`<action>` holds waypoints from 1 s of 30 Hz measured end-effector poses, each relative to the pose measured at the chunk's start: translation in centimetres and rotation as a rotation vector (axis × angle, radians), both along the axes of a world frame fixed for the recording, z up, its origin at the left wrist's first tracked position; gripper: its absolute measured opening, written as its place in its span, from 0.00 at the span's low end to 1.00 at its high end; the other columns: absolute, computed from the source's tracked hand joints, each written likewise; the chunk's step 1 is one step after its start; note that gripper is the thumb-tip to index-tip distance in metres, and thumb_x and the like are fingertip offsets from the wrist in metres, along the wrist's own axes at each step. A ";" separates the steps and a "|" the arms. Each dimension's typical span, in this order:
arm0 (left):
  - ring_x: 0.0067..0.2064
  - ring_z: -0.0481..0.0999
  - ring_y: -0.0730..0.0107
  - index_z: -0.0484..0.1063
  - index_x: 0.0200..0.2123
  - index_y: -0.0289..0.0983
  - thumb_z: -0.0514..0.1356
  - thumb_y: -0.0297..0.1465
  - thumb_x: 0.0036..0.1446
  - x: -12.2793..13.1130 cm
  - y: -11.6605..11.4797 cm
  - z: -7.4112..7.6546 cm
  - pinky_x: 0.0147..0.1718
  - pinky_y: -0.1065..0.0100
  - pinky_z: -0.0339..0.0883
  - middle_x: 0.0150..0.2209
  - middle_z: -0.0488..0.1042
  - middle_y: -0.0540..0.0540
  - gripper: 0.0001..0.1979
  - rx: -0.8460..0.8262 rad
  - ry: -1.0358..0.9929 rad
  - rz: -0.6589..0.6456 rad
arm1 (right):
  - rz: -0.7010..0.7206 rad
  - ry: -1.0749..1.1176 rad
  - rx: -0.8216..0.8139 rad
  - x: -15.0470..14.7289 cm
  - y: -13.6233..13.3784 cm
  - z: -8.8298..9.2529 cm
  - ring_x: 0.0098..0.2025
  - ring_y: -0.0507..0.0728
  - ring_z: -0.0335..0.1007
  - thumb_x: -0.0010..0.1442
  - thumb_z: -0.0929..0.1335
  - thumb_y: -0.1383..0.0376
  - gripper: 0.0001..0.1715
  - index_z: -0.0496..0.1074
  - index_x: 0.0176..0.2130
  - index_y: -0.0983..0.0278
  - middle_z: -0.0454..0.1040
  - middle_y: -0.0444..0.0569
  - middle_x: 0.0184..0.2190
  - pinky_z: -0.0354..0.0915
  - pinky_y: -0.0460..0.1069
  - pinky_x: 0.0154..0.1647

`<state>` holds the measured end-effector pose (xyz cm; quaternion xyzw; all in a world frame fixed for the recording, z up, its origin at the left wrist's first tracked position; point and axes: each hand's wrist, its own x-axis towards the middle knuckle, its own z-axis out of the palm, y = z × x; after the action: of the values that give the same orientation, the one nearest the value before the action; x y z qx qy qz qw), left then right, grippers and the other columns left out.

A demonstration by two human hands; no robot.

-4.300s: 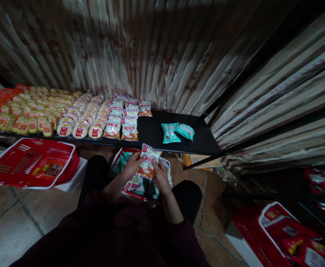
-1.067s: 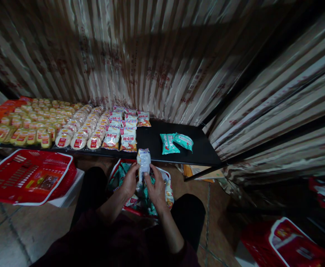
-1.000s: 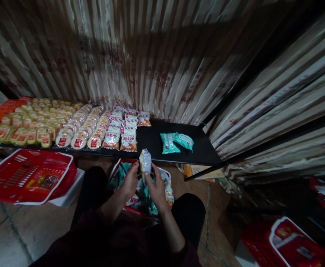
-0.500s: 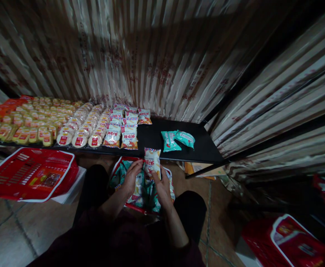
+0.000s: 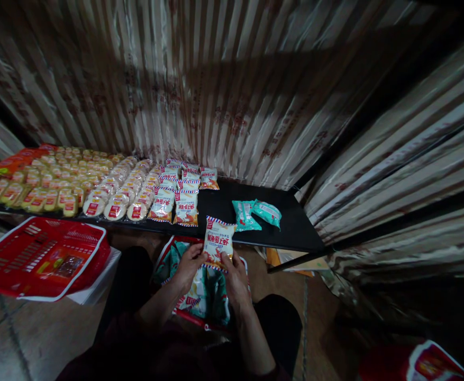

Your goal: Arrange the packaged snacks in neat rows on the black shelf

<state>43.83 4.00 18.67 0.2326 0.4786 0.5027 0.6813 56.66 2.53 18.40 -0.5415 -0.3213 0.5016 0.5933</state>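
Observation:
A white and orange snack bag with a striped top edge is held up between my hands, its printed front facing me. My right hand grips its lower right part, thumb on the front. At the lower left edge, my left hand closes its fingers on the same bag. Below them, a red basket between my knees contains several green and white snack bags. Similar white and orange bags stand in rows on the black shelf, just beyond my hands.
Two green bags lie on the shelf's right part. Wrapped round cakes and yellow packaged cakes fill its left. A red basket stands at left on a white box; another red container is at lower right.
The snack bag has turned so its front faces me more squarely. My left hand has come to its edge. The whole view has shifted slightly, with the shelf lower in the picture.

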 end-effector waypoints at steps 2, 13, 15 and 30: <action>0.44 0.75 0.59 0.73 0.39 0.34 0.71 0.36 0.34 0.1 0.2 0.0 0.44 0.62 0.65 0.41 0.77 0.40 0.25 0.014 -0.012 0.037 | 0.010 0.007 -0.008 0.1 0.5 -0.2 0.42 0.60 0.74 0.47 0.72 0.54 0.33 0.70 0.52 0.60 0.78 0.50 0.41 0.69 0.54 0.43; 0.43 0.76 0.60 0.73 0.36 0.35 0.71 0.36 0.35 1.0 2.1 0.5 0.45 0.61 0.67 0.38 0.78 0.41 0.22 0.051 0.010 0.124 | -0.019 0.023 -0.049 0.8 3.1 -0.6 0.41 0.58 0.73 0.47 0.73 0.54 0.36 0.67 0.54 0.60 0.77 0.50 0.43 0.68 0.53 0.44; 0.44 0.76 0.60 0.73 0.37 0.35 0.70 0.37 0.37 1.1 2.4 0.3 0.45 0.61 0.67 0.39 0.78 0.41 0.22 0.059 0.007 0.118 | -0.037 0.001 -0.053 0.9 3.5 -0.7 0.41 0.58 0.73 0.47 0.73 0.54 0.35 0.68 0.53 0.61 0.77 0.50 0.43 0.68 0.53 0.43; 0.41 0.76 0.62 0.72 0.34 0.35 0.66 0.39 0.43 1.7 4.4 -0.5 0.44 0.62 0.67 0.36 0.77 0.44 0.17 0.103 0.102 0.140 | -0.101 -0.029 -0.060 1.3 5.9 -1.8 0.40 0.58 0.73 0.47 0.72 0.54 0.33 0.70 0.51 0.62 0.78 0.50 0.41 0.68 0.53 0.43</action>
<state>45.58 8.40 18.18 0.2586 0.5013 0.5605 0.6063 57.98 8.41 16.60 -0.5820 -0.2866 0.4724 0.5966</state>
